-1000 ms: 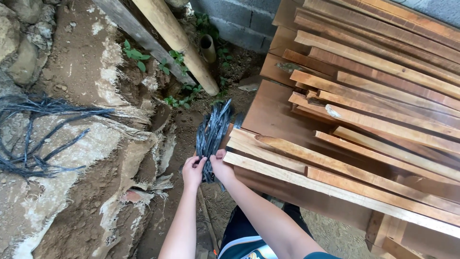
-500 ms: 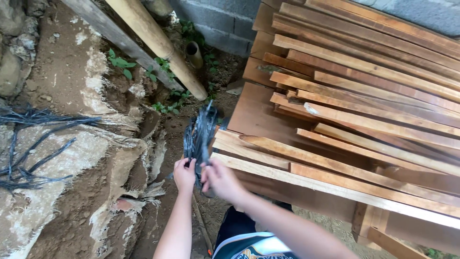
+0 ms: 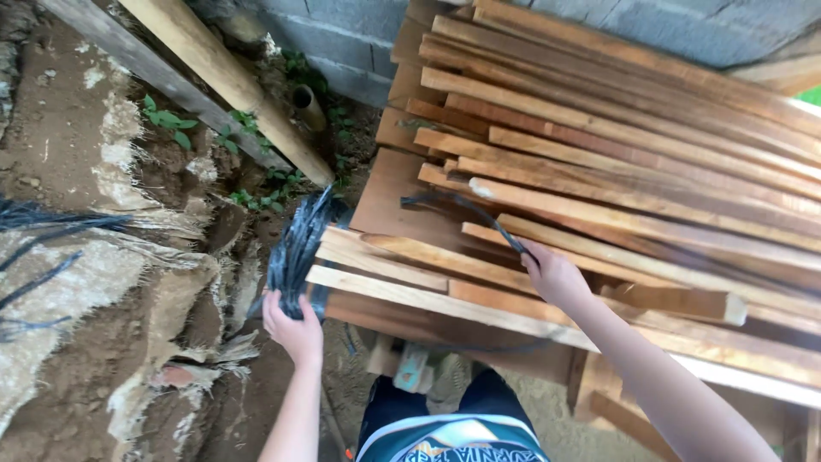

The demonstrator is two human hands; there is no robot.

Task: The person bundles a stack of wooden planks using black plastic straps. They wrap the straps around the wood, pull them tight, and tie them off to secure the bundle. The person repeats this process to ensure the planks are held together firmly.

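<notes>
My left hand (image 3: pixel 295 329) grips the lower end of a bundle of dark flat straps (image 3: pixel 298 248), which stands up beside the edge of a stack of wooden slats (image 3: pixel 616 180). My right hand (image 3: pixel 554 275) is out over the slats and pinches one end of a single dark strap (image 3: pixel 466 210) that curves up and to the left across the wood. Both forearms reach in from the bottom of the view.
A pale round pole (image 3: pixel 227 81) and a grey plank (image 3: pixel 162 81) lean over bare earth at upper left. More dark straps (image 3: pixel 43 231) lie on the cracked ground at left. A grey block wall (image 3: pixel 342 51) stands behind the slats.
My right hand has left the bundle and moved right over the slats, pulling one strap out with it. The left hand stays on the bundle.
</notes>
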